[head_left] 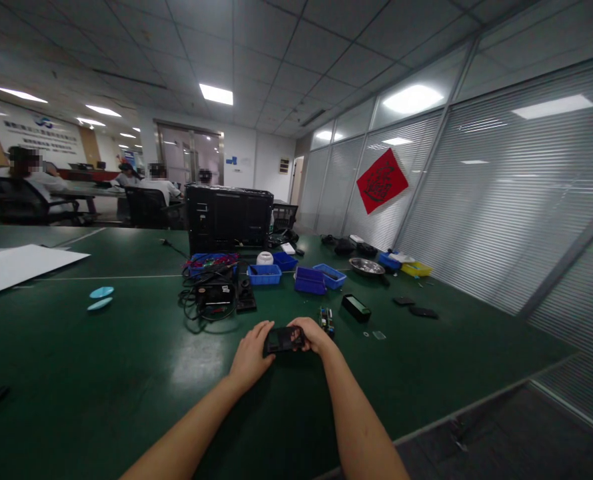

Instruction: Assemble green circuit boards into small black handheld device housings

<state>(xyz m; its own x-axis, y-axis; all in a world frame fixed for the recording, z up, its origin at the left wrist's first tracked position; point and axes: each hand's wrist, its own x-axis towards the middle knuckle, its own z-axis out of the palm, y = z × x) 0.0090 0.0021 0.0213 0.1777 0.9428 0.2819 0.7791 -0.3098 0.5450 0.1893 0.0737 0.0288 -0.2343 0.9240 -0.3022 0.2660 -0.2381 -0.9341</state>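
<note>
Between my two hands is a flat black rectangular device (282, 339) with a glossy, reflecting face, held low over the green table. My left hand (251, 348) grips its left end, the fingers along the far edge and the thumb at the near side. At the right end, my right hand (310, 333) is closed around it, partly covering that corner. Just beyond my right hand lies a small circuit board (327, 321) with coloured parts. A black box-shaped case (356, 308) with a pale green window stands farther right.
Behind are a soldering-station-like black unit with cables (215, 295), a blue tray (264, 275), a purple-blue bin (310, 281) and a large black computer case (231, 217). A metal dish (366, 267) and flat black pieces (423, 312) lie right; light-blue pieces (100, 292) lie left.
</note>
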